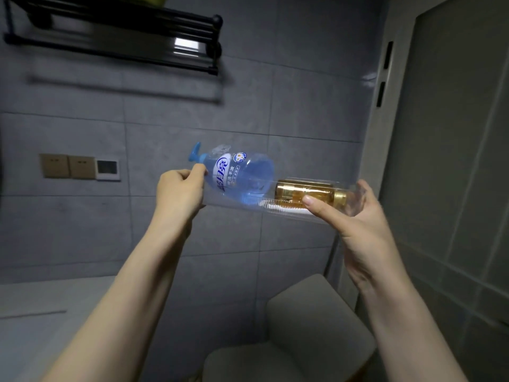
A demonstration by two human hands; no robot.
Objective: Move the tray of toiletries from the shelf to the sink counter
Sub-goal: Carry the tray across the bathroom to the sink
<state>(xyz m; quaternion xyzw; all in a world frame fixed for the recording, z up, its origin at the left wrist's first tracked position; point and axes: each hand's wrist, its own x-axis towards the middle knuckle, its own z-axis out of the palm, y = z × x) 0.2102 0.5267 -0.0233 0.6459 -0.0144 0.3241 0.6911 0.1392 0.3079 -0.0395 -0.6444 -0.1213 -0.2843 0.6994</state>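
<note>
In the head view, a shallow clear plastic tray [292, 209] hangs in the air at mid-frame, carried between both hands with its long axis running left to right and dipping slightly toward the right; the left hand [180, 190] is curled closed on the tray's left end, thumb and forefinger pinched near the neck of the blue translucent pump bottle of hand wash [237, 173], which lies on its side in the tray with its blue pump head pointing to the upper left; the right hand [348, 209] cups the tray's right end from beneath, thumb laid over the near rim and fingers wrapped behind the far wall, beside the amber glass bottle with a gold cap [311, 193], which also lies flat, cap toward the right; both bottles lie along the tray's length, so any tilt along that axis would likely slide them endwise; the black metal wall shelf [115, 31] sits at the upper left of the frame, well above and apart from the tray, so the tray is already off it; a pale countertop [52, 299] shows at the lower left, below the left forearm, and is probably the sink counter, though no basin is visible; the grey toilet tank [316, 323] stands at the lower centre, directly under the tray, so the carry must swing left and downward; beige wall switches [67, 166] sit on the grey tile at the left.
</note>
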